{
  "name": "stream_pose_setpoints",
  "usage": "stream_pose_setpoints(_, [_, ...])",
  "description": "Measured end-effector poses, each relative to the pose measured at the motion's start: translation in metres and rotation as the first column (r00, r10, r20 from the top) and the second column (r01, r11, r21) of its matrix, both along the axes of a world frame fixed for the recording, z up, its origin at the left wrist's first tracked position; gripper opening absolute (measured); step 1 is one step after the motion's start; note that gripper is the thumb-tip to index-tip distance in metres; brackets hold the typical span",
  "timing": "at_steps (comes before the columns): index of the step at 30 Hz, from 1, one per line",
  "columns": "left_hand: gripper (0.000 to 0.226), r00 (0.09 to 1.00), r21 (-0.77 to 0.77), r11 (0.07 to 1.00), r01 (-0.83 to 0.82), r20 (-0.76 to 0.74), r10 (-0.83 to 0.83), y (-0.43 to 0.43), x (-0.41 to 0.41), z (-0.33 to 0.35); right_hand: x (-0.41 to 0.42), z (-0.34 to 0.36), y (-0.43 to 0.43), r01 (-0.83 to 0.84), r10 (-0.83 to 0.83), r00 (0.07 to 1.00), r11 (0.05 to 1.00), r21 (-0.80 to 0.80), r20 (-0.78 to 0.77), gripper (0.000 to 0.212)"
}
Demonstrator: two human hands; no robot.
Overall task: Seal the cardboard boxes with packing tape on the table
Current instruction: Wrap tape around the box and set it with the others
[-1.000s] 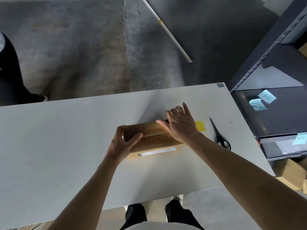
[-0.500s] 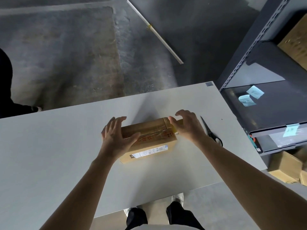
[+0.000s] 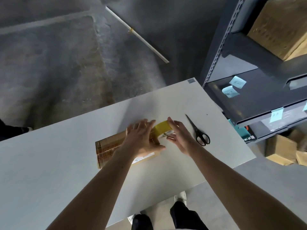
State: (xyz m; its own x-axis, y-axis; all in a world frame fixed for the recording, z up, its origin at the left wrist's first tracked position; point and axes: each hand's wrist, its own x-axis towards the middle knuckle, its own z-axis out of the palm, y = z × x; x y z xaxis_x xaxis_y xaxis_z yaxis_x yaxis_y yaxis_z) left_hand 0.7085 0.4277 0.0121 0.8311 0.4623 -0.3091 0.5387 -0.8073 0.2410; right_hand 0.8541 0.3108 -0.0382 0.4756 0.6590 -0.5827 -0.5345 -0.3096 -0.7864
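Note:
A brown cardboard box [image 3: 108, 146] with printed tape along its top lies on the white table [image 3: 66, 171]. A strip of yellow packing tape [image 3: 162, 128] covers its right end. My left hand [image 3: 141, 140] lies flat on the right half of the box top, fingers straight. My right hand [image 3: 181, 136] stands against the box's right end, fingers straight and touching the yellow tape. A white label on the box's near side is mostly hidden by my left wrist.
Black scissors [image 3: 198, 131] lie on the table just right of my right hand. A dark metal shelf [image 3: 249, 97] with blue notes and a cardboard carton [image 3: 282, 27] stands at the right. More cartons [image 3: 279, 148] sit on the floor below. A white rod [image 3: 137, 34] lies on the floor.
My left hand slid from the box's left end to its right half. My right hand moved off the top to the box's right end, over the yellow tape. The view shifted left.

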Motion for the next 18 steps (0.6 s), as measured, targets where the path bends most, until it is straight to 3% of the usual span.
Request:
stream_pose_setpoints(6, [0.107,0.998,0.073,0.997,0.023,-0.054,-0.019,0.0,0.009,-0.006,-0.017,-0.01,0.005,0.093,-0.067,0.969,0.991,0.1,-0.238,0.108])
stream_pose_setpoints(10, [0.095,0.999,0.11,0.994,0.021,-0.033,-0.018,-0.003,0.009,-0.008,-0.023,-0.006,0.009,0.231,-0.185,0.925,0.967,0.104,-0.333,0.096])
stream_pose_setpoints(13, [0.088,1.0,0.101,0.995,0.012,-0.007,-0.012,-0.002,0.009,-0.01,-0.028,0.001,0.014,0.273,-0.252,0.931,0.961,0.046,-0.264,0.068])
stream_pose_setpoints(18, [0.087,1.0,0.13,0.991,0.022,0.019,-0.025,-0.004,0.007,-0.013,-0.024,-0.002,0.014,0.3,-0.297,0.952,0.953,-0.031,0.074,0.064])
